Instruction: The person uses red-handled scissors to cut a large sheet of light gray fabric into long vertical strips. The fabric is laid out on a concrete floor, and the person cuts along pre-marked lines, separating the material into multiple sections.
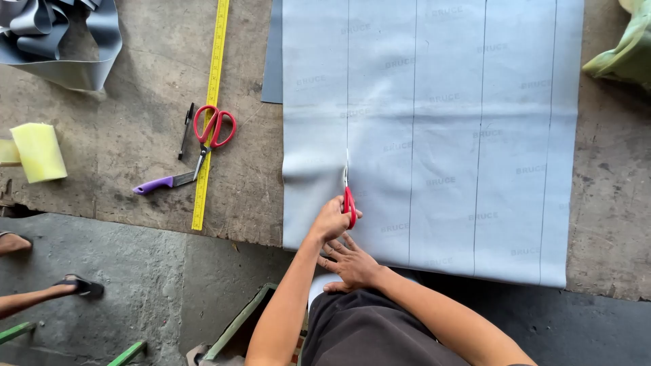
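Two hands work at the table's near edge. The right hand (352, 266) lies flat, fingers spread, pressing one pale grey-blue sheet (447, 135) ruled with four thin lines. The left hand (331, 220) is closed around red-handled scissors (348, 196), blades in the sheet on the leftmost line. Farther left lie a second pair of red scissors (211, 132), one purple-handled knife (163, 182) and one yellow tape measure (211, 108).

Left hand (330, 220) fisted; right hand (351, 263) flat, fingers spread.
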